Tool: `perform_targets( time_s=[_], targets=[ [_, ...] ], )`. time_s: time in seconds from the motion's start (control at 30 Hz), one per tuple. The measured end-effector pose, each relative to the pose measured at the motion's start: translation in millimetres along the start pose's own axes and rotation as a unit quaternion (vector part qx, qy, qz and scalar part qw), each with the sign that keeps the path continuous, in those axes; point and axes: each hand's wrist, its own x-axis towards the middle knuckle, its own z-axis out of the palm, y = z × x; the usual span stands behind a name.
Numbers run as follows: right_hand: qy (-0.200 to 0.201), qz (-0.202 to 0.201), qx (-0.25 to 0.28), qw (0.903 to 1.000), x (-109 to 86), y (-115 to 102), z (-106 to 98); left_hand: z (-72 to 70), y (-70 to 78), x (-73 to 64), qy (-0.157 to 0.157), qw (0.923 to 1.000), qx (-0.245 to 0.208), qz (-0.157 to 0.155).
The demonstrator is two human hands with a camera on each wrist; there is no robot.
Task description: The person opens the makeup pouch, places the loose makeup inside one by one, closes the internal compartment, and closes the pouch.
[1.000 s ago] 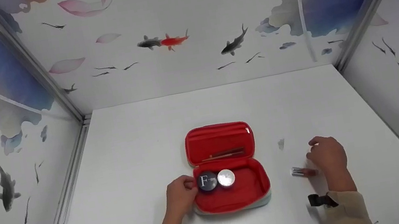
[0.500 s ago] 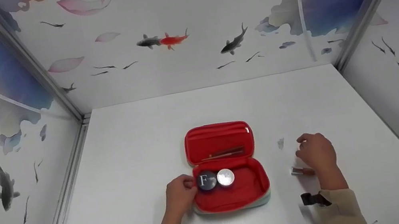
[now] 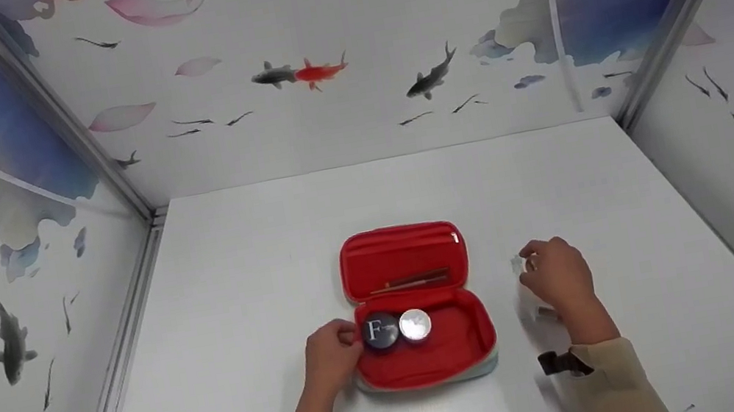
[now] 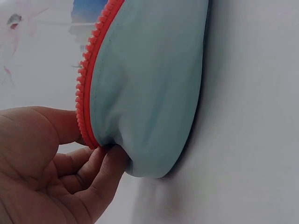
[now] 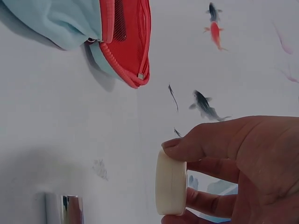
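An unzipped makeup bag [image 3: 461,343], pale blue outside and red inside, lies with its lid folded back. Its near-left zippered edge [image 4: 88,100] is pinched by my left hand [image 3: 332,353], thumb inside and fingers outside. Side by side within the bag sit a round black container [image 3: 381,332] marked with an F and a silver-topped one [image 3: 415,325]. Right of the bag, my right hand [image 3: 561,274] holds a small cream-coloured round case [image 5: 171,184] by its edges, above the table. A silver-ended lipstick-like tube [image 5: 72,210] lies below it, partly hidden by the hand in the head view.
Slim brown sticks [image 3: 417,280] rest in the lid's pocket. A greyish smudge [image 5: 100,169] marks the white table [image 3: 256,254] right of the bag. Walls [image 3: 352,119] with printed fish enclose the table at the back and both sides.
My right hand has moved left and a little away from me, toward the bag, passing over the tube. The left hand stays on the bag's edge.
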Motion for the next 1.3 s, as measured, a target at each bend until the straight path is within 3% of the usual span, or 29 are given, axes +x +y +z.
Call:
perform_targets(
  time_s=[0.37,0.67,0.93,1.3],
  targets=[
    [-0.018,0.000,-0.012,0.9998,1.2,-26,11,0.9,-0.3,-0.4,0.004,1.0000,0.001,-0.001],
    [-0.014,-0.048,0.003,0.9988,-5.2,-53,30,0.9,0.8,-3.5,0.006,1.0000,0.000,-0.002],
    [-0.025,-0.060,-0.010,0.9978,-13.3,-71,46,2.9,0.8,-5.7,0.000,0.9999,-0.013,-0.007],
    [-0.025,-0.097,0.015,0.9949,-20.3,-91,64,-2.3,1.4,-3.5,-0.003,0.9997,-0.017,-0.015]
  ],
)
